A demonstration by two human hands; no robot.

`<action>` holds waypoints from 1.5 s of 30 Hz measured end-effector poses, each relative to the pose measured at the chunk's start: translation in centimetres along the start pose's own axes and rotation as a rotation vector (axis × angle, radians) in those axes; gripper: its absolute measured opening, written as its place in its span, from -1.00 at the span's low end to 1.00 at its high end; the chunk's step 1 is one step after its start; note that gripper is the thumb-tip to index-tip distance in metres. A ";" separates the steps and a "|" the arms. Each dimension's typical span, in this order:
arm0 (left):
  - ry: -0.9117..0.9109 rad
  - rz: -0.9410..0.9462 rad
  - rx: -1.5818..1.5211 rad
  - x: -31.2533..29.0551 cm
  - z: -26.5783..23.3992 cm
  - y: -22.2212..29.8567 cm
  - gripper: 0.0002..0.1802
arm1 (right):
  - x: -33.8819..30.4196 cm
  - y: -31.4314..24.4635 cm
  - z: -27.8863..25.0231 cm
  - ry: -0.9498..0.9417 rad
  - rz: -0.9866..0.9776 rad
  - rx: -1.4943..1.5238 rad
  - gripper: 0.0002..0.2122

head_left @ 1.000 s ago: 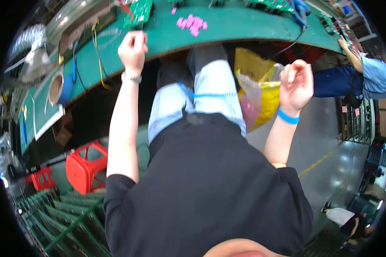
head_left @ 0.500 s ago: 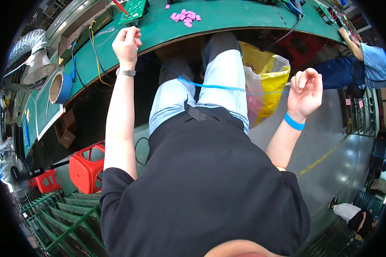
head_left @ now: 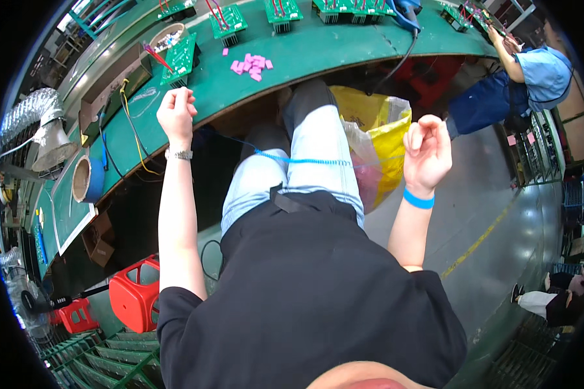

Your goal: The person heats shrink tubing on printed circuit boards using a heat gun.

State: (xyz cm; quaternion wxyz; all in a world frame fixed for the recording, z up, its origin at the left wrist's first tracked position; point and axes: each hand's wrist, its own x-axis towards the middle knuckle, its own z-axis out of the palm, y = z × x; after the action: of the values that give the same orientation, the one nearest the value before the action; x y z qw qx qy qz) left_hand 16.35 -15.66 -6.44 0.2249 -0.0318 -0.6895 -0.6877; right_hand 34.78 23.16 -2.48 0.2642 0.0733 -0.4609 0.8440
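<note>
My left hand (head_left: 176, 113) is raised at the bench's front edge, its fingers curled in with nothing visible in them. Just beyond it a green circuit board (head_left: 180, 61) with red wires stands on the green bench (head_left: 207, 87). A small heap of pink pieces (head_left: 252, 65) lies to its right. My right hand (head_left: 428, 154) hangs above the floor beside a yellow plastic bag (head_left: 390, 152). Its palm shows bare, fingers loosely bent and the thumb apart. A blue wrist band (head_left: 418, 199) circles that wrist. A coiled blue cord (head_left: 305, 161) stretches across my thighs.
More circuit boards (head_left: 282, 11) line the bench's far side, with a blue tool (head_left: 405, 13) on a cable. At left are a tape roll (head_left: 87, 179), a silver duct (head_left: 36, 107) and red stools (head_left: 135, 295). A co-worker (head_left: 542, 78) sits at the right.
The view has shifted, bringing more of the bench's far side into sight. Both hands appear lower and further left in the picture, their finger poses much the same.
</note>
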 end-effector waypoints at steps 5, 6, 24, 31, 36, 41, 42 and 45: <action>-0.052 -0.066 0.099 -0.7 0.6 0.7 -0.83 | -0.2 0.2 0.2 0.062 0.031 -0.063 -0.73; -0.080 -0.084 0.117 -0.7 0.7 0.6 -0.82 | 0.0 0.2 0.3 0.026 0.030 -0.079 -0.73; -0.055 -0.191 0.048 -0.8 -0.9 0.9 -0.80 | 13.3 8.5 3.7 -0.030 0.187 -0.374 -0.80; -0.083 -0.160 0.064 -1.1 -0.1 1.1 -0.84 | 22.6 10.2 -1.9 0.138 0.147 -0.605 -0.78; -0.103 -0.151 0.113 -1.3 0.2 1.1 -0.88 | 30.7 10.6 -6.5 0.305 0.005 -0.957 -0.72; -0.081 -0.046 0.223 -1.7 0.4 0.8 -0.87 | 35.7 10.5 -7.0 0.140 -0.190 -1.372 -0.68; -0.094 -0.013 0.255 -1.8 0.4 0.9 -0.88 | 36.1 10.0 -5.5 0.060 -0.124 -1.488 -0.69; -0.124 0.022 0.309 -1.9 0.4 0.6 -0.89 | 37.2 9.6 -4.4 -0.045 -0.003 -1.656 -0.73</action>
State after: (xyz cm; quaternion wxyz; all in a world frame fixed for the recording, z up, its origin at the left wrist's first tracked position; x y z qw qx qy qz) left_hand 18.11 -14.72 -6.54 0.1914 -0.0469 -0.7992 -0.5679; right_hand -1.22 36.61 1.61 0.2247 -0.1275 -0.9384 0.2294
